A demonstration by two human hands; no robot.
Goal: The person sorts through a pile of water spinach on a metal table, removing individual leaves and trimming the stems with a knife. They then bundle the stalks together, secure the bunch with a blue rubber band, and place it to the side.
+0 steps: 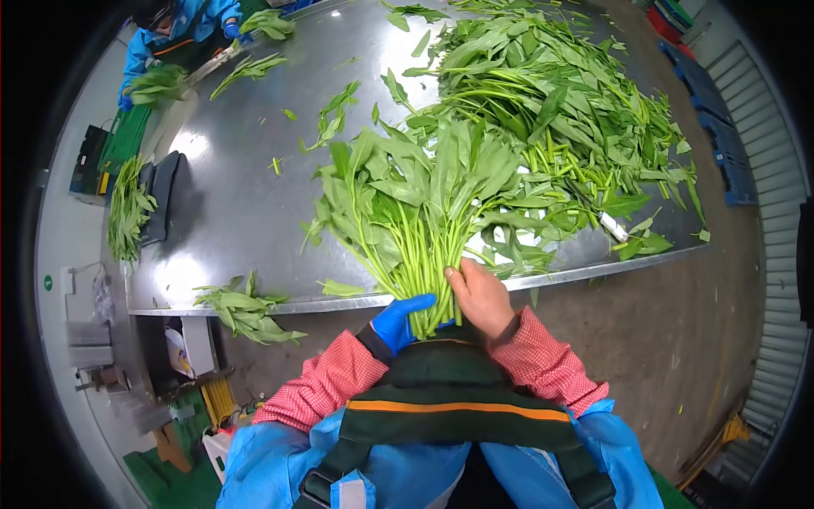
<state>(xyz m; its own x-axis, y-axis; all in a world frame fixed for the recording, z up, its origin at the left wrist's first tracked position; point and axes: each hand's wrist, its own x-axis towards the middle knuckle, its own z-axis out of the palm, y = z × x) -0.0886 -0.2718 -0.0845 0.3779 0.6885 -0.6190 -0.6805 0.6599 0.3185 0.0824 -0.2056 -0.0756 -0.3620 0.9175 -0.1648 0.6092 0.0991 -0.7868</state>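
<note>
A bunch of water spinach [424, 229] stands over the table's near edge, its leaves fanned away from me and its pale stem ends toward my body. My left hand [402, 321], in a blue glove, is wrapped round the lower stems with its thumb across them. On the other side, my bare right hand [481, 297] grips the stems a little higher, thumb in front; its other fingers are hidden. Behind the bunch lies a large heap of loose water spinach [560, 93].
The metal table [254, 187] carries scattered sprigs. A dark scale-like object [161, 197] stands at the left edge with greens [129, 208] on it. Some sprigs [248, 310] overhang the near left corner. A co-worker [182, 38] in blue gloves handles greens at the far left.
</note>
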